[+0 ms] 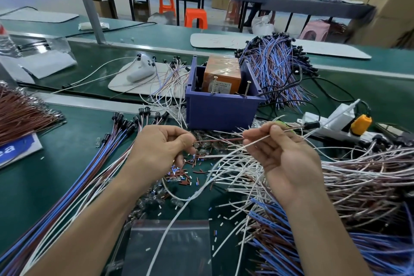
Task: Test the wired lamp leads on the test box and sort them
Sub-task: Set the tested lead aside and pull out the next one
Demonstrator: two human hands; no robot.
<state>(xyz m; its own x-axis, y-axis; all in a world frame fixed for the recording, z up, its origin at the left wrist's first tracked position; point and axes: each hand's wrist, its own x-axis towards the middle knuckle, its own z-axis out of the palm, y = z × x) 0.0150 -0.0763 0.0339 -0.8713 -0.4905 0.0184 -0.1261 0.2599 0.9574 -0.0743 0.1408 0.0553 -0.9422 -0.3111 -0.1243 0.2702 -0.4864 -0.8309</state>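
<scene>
My left hand [161, 148] pinches one end of a brown lead [220, 140] between thumb and forefinger, and my fingers hide its tip. The lead runs level just in front of the blue bin [221, 110], whose wall hides the lower part of the orange test box [221, 76]. My right hand [282, 154] pinches the lead together with a white wire [257, 140]; I cannot make out where they end beyond my fingers.

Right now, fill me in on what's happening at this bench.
A person holds one lamp lead stretched between both hands. The left hand pinches its brown wire's end, and the right hand grips its brown and white wires. It is in front of the blue bin holding the orange test box, not touching it. Blue and brown leads lie in a row at left; a tangled pile sits at right.
</scene>
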